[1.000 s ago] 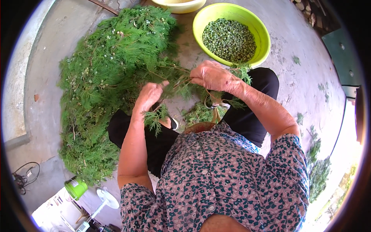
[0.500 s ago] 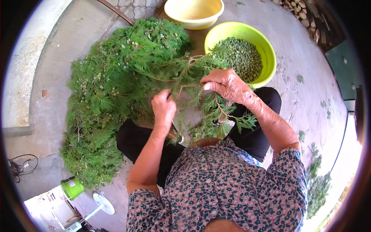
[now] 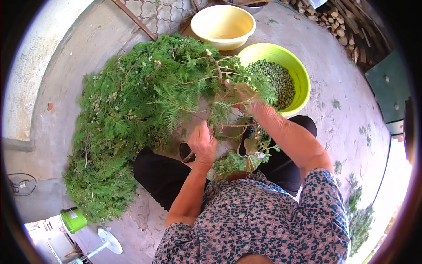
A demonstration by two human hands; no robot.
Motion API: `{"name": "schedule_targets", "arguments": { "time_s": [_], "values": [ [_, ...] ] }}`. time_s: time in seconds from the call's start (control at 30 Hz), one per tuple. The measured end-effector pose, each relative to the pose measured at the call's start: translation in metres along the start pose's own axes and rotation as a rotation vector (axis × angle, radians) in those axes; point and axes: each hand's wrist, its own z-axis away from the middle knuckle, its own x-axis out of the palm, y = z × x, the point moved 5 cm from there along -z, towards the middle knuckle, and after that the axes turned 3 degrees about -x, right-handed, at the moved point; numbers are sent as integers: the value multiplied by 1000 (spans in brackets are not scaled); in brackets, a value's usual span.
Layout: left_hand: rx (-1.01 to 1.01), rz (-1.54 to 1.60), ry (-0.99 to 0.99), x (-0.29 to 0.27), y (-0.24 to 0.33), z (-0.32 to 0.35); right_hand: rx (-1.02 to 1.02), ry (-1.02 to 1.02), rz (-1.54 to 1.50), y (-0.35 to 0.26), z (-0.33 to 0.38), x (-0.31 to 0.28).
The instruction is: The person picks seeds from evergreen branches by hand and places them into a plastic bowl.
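My right hand (image 3: 245, 96) is closed round a leafy evergreen branch (image 3: 218, 68), its fingers partly covered by the green sprays. The branch carries flat feathery foliage and a bare brown stem that forks upward. Lower and to the left, my left hand (image 3: 203, 144) is closed with the fingertips together, just below the branch's hanging sprays; what they pinch, if anything, is too small to make out. Beyond my right hand stands a lime-green basin (image 3: 302, 75) partly filled with small round green cones (image 3: 274, 79). A big heap of cut evergreen branches (image 3: 118, 110) spreads along my left side.
A pale yellow basin (image 3: 223, 42) stands beyond the heap. Loose sprigs (image 3: 231, 163) lie between my legs. A green bucket (image 3: 74, 221) and a white fan (image 3: 110, 241) are at the lower left. Stacked firewood (image 3: 338, 26) and a dark green box (image 3: 389, 86) line the right.
My right hand has lifted the branch away from me, up and to the left. My left hand has shifted right and nearer to me, apart from the right hand's grip. The view has tilted slightly.
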Motion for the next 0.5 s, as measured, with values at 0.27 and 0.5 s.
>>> {"name": "schedule_targets", "arguments": {
  "time_s": [0.27, 0.5],
  "values": [
    [-27, 11, -32, 6, 1, -3, -137, -119, -571, -10, 0, 46],
    [-36, 229, 200, -60, 21, -66, -255, -271, -102, -44, -5, 41]
  ]
}}
